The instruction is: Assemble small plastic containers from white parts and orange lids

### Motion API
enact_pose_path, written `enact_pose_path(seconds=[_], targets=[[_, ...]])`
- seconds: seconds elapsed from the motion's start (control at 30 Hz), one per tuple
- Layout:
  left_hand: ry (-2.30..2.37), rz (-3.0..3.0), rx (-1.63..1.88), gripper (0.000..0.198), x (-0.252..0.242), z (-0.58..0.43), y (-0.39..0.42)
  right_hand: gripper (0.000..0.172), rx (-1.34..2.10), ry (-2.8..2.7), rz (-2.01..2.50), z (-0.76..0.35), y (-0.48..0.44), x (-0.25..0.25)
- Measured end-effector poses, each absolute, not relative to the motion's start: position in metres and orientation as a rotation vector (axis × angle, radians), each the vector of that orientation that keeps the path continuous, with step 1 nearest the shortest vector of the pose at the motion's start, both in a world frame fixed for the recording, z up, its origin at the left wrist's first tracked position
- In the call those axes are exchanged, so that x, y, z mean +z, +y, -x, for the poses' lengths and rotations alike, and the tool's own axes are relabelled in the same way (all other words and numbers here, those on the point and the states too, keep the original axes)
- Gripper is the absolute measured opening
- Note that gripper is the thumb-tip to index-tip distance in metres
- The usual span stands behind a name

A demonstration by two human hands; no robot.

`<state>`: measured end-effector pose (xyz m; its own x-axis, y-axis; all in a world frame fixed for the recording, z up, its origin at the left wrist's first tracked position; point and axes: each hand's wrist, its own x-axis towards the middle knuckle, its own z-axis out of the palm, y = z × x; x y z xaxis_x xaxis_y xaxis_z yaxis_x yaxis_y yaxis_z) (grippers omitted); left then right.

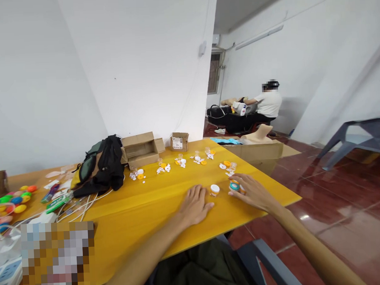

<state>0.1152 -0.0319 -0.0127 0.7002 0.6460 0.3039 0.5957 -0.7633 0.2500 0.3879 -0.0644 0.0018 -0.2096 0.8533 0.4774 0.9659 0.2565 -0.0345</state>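
Note:
My left hand (194, 205) lies flat on the yellow table (149, 211), fingers stretched out, holding nothing. Just to its right stands a small jar with a white lid (214, 189), close to the fingertips. My right hand (252, 192) rests near the table's right edge, its fingers curled round a small jar with a teal lid (234, 186). Further back on the table lie several small white and orange lids and little clear jars (181, 161).
A black and green backpack (99, 165) and open cardboard boxes (141, 149) sit at the back of the table. Coloured toys (10, 203) and white cables (79, 204) lie at the left. Another person (268, 101) sits far off. A grey chair (362, 137) stands right.

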Motion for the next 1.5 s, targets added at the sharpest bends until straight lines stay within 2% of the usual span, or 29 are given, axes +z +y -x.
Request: enact_pose_path(seconds=[0.3,0.53,0.83,1.1,1.3,1.5], targets=[[1.093,-2.795,0.573,0.045,-0.019,-0.178,-0.021,0.042,-0.413,-2.238,1.528,-0.369,-0.062,0.006],[1.036,-2.757,0.541,0.049,-0.014,-0.181,-0.022,0.034,-0.497,-2.26,1.482,-0.359,-0.059,0.009],[0.979,-2.64,0.537,0.04,-0.005,-0.179,-0.01,0.032,-0.577,-2.207,1.497,-0.365,-0.058,0.003],[0.871,-2.676,0.64,0.06,0.004,-0.225,0.025,0.034,-0.644,-2.1,1.584,-0.399,-0.066,-0.008],[0.773,-2.783,0.679,0.05,0.007,-0.275,0.043,0.038,-0.669,-2.04,1.608,-0.427,-0.072,-0.016],[0.778,-2.74,0.736,0.054,0.005,-0.305,0.064,0.038,-0.702,-2.049,1.588,-0.439,-0.07,-0.02]])
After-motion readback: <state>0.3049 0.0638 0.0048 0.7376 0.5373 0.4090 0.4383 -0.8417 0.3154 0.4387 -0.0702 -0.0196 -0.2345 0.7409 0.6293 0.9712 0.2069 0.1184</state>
